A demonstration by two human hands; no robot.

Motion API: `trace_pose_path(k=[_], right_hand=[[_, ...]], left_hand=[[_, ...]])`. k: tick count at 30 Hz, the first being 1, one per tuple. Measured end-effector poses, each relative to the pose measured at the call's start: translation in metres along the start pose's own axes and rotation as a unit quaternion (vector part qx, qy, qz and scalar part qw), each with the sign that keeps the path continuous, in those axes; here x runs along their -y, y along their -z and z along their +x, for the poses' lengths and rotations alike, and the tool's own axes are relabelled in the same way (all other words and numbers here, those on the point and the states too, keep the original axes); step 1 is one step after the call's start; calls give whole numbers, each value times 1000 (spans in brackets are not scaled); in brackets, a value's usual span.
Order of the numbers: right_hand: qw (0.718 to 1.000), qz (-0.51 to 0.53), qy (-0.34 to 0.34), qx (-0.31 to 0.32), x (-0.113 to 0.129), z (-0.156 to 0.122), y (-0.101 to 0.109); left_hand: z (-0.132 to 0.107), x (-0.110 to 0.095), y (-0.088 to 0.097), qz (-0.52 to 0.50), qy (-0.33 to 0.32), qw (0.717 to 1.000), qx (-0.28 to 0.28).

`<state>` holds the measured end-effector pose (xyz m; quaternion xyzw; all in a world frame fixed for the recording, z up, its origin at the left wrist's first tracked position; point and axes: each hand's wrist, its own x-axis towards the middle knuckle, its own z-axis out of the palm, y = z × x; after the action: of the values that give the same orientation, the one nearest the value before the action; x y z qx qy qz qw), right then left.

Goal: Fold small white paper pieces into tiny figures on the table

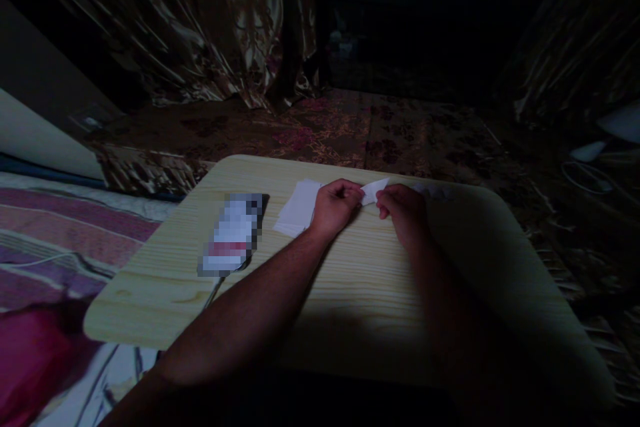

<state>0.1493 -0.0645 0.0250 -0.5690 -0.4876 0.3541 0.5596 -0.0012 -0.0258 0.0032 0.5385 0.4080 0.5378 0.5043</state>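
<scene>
Between my two hands is a small piece of white folded paper (374, 191), held above the far part of the wooden table (350, 280). My left hand (336, 205) pinches its left end, fingers closed. At its right end, my right hand (404, 210) grips the paper between thumb and fingers. Just left of my left hand lies a stack of white paper sheets (299, 205), partly covered by that hand. Beyond my right hand, a few small pale folded shapes (434, 191) sit in shadow near the table's far edge; I cannot make out their details.
A phone (233, 233), blurred by pixels, lies at the table's left with a cable (214, 292) running from it. Left of the table is a bed with a striped cover (75, 220) and a red cloth (40, 360). Patterned curtains (250, 27) hang behind; a white lamp-like object (620, 121) stands right.
</scene>
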Motion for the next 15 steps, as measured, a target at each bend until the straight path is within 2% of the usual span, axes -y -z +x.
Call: trace_pose_path(k=[4,10,15], right_hand=[[1000,-21,0,7,2,-1,1],[997,-77,4,-1,-1,0,0],[996,-86,29,-3,-8,2,-1]], left_hand=[[-2,0,-1,4,-1,1000,5],[-1,4,0,61,-64,996,7],[-2,4,1,94,-83,992,-3]])
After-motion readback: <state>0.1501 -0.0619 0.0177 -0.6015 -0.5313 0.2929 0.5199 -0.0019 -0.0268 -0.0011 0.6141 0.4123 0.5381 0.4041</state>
